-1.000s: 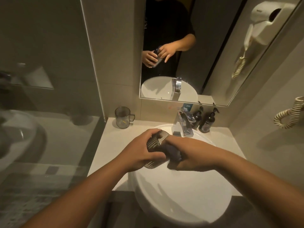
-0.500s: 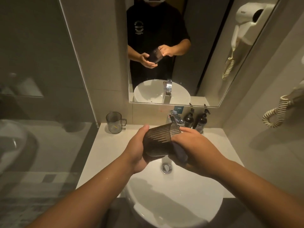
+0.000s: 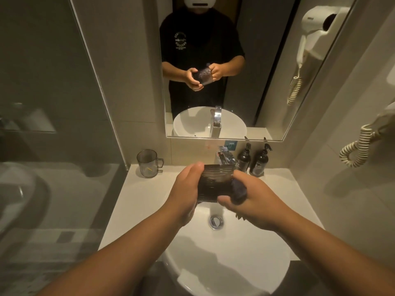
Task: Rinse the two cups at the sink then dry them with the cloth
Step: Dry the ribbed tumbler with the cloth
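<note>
A dark ribbed cup (image 3: 213, 182) is held over the white sink basin (image 3: 230, 253). My left hand (image 3: 188, 189) wraps its left side, thumb on top. My right hand (image 3: 252, 201) presses a dark cloth (image 3: 238, 190) against the cup's right side, near its opening. A second, clear cup with a handle (image 3: 148, 163) stands upright on the counter at the back left, apart from both hands.
The chrome tap (image 3: 224, 158) stands behind the held cup, with two dark pump bottles (image 3: 253, 160) to its right. The drain (image 3: 215, 222) lies below the hands. A glass partition (image 3: 100, 86) bounds the counter's left side; a mirror (image 3: 235, 71) hangs above.
The cup has been turned from tilted to lying roughly level between my hands, and raised a little above the basin. The view has tipped upward.
</note>
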Available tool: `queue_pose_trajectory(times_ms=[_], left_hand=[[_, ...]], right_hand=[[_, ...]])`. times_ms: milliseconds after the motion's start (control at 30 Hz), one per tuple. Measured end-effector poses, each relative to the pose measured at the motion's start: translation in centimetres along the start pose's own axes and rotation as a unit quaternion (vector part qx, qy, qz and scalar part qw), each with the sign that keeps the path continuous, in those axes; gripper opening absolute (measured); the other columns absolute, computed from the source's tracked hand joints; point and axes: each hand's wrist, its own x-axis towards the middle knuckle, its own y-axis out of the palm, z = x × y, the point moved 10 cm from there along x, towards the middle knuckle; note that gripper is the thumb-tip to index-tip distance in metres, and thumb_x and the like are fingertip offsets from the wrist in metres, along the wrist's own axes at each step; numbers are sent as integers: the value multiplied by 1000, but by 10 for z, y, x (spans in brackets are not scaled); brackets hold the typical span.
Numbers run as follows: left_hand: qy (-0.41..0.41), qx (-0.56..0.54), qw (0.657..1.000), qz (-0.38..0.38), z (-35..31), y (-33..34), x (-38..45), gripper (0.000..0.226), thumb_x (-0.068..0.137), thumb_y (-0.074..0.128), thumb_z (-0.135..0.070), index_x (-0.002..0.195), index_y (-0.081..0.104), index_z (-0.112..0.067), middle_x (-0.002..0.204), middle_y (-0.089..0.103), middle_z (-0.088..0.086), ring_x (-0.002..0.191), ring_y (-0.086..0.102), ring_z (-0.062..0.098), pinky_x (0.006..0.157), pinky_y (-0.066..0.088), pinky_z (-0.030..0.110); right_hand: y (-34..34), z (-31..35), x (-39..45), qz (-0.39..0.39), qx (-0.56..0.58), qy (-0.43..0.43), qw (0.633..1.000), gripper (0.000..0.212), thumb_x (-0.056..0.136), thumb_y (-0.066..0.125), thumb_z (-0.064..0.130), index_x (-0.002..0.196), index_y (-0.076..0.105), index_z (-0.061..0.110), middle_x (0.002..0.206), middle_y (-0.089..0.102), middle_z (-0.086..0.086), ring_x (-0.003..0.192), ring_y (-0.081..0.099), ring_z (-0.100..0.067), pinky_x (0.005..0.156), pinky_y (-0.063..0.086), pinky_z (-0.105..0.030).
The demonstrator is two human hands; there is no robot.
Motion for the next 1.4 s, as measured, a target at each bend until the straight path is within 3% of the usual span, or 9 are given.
queue_pose_trajectory(times_ms=[200, 433, 567, 667, 833, 900, 1000, 1067, 1400], left_hand=[[167, 117, 978, 47, -22, 5, -1, 48, 77, 48, -60, 117, 52, -34, 112, 63, -1, 100, 64, 14, 80, 53, 24], [-37, -13, 993, 115, -20, 20, 3, 54, 95, 28, -67, 119, 61, -31, 115, 70, 6, 109, 66, 28, 85, 60, 47], [14, 8, 999, 51, -28, 21, 8, 37, 102, 36, -47, 107, 65, -24, 113, 66, 15, 111, 63, 35, 71, 57, 37], [107, 37, 993, 35, -39, 19, 7, 29, 97, 38, -45, 96, 65, -33, 105, 66, 9, 107, 63, 33, 76, 60, 46], [246, 123, 959, 66, -58, 25, -6, 38, 88, 40, -51, 112, 56, -27, 104, 65, 1, 96, 65, 17, 75, 56, 27], [202, 112, 969, 89, -52, 28, -2, 43, 86, 43, -57, 117, 56, -30, 112, 65, 2, 102, 65, 18, 78, 57, 27], [-19, -3, 991, 130, -26, 35, 4, 55, 92, 38, -70, 123, 62, -33, 122, 69, 7, 113, 66, 30, 84, 59, 48], [-113, -39, 983, 139, -18, 38, 1, 63, 92, 30, -72, 121, 66, -29, 116, 73, 7, 110, 67, 32, 79, 60, 50], [82, 32, 989, 119, -46, 46, 16, 46, 93, 42, -54, 117, 60, -20, 116, 64, 21, 106, 64, 38, 69, 57, 42]], right_hand=[[4, -5, 0, -4, 423, 90, 902, 35, 75, 69, 5, 109, 65, 4, 89, 73, -9, 68, 68, -9, 49, 47, -13], [-19, 6, 3, -37, -15, 6, 999, 37, 83, 71, 26, 115, 55, 32, 105, 65, 16, 95, 61, -4, 75, 54, -18], [-17, 16, 2, -26, -36, -20, 999, 43, 83, 71, 26, 120, 51, 33, 109, 62, 15, 91, 59, 5, 71, 50, -11], [-21, 15, 1, -30, 110, 1, 994, 34, 83, 69, 9, 110, 58, 28, 94, 67, 5, 72, 63, 3, 57, 47, -11], [-10, 16, 0, 21, 459, 45, 887, 42, 71, 61, -2, 113, 62, -4, 86, 71, -11, 66, 67, -11, 49, 49, -15], [-17, 16, -1, 7, 408, 43, 912, 35, 73, 64, -1, 108, 64, 1, 78, 71, -2, 58, 64, -4, 46, 46, -12], [-37, 19, 1, -25, 45, -15, 999, 28, 84, 70, 15, 110, 62, 25, 90, 68, 17, 77, 63, 2, 61, 49, -10], [-35, 25, 2, -8, -123, -76, 989, 35, 86, 68, 28, 117, 55, 37, 103, 60, 25, 94, 57, 6, 75, 46, -8], [-42, 18, -1, -62, 17, -55, 996, 32, 83, 72, 21, 110, 61, 34, 99, 68, 13, 82, 63, 4, 64, 49, -11]])
